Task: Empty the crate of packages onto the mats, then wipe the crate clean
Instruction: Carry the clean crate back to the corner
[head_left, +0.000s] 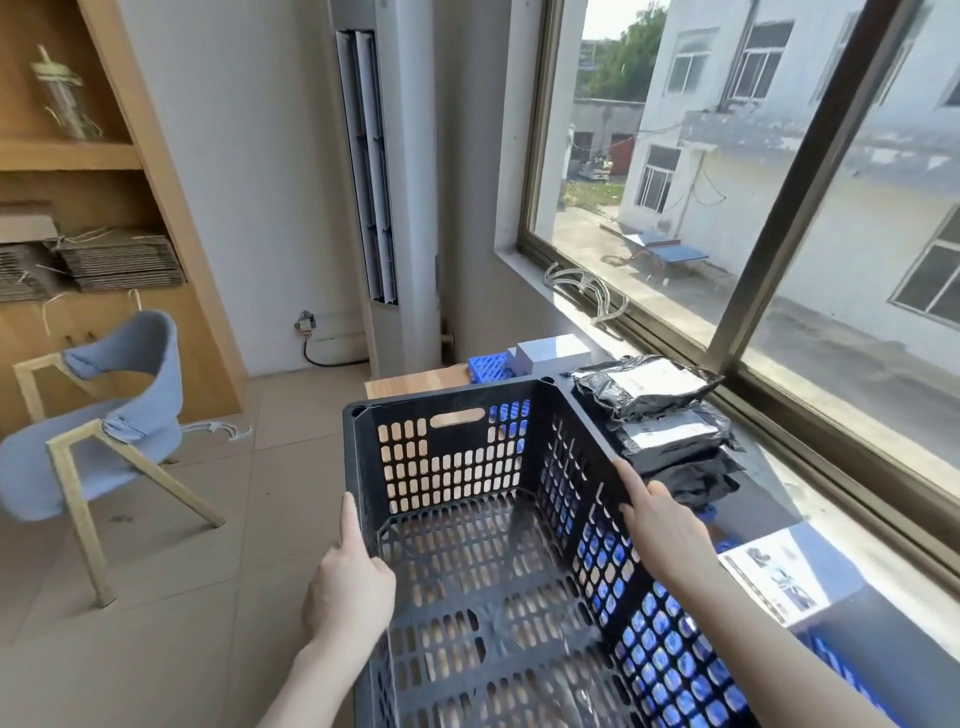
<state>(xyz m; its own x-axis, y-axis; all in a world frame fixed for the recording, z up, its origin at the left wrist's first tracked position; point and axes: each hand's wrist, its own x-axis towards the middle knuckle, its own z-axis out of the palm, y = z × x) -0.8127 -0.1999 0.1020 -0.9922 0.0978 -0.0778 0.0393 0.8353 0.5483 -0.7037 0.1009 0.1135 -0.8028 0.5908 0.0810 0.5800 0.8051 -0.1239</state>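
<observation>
A black perforated plastic crate (457, 447) fills the lower middle of the head view, and its inside holds nothing. My left hand (348, 577) grips the crate's left rim, thumb inside. My right hand (662, 525) grips the right rim, fingers over the edge. To the right of the crate, a stack of black and silver packages (660, 415) lies on blue plastic mats (488, 366) under the window.
A white box (553, 353) sits on the blue mat behind the crate. A blue chair (104, 431) with wooden legs stands on the tiled floor at left. A tall white air conditioner (387, 182) stands in the corner. A printed paper (774, 577) lies at right.
</observation>
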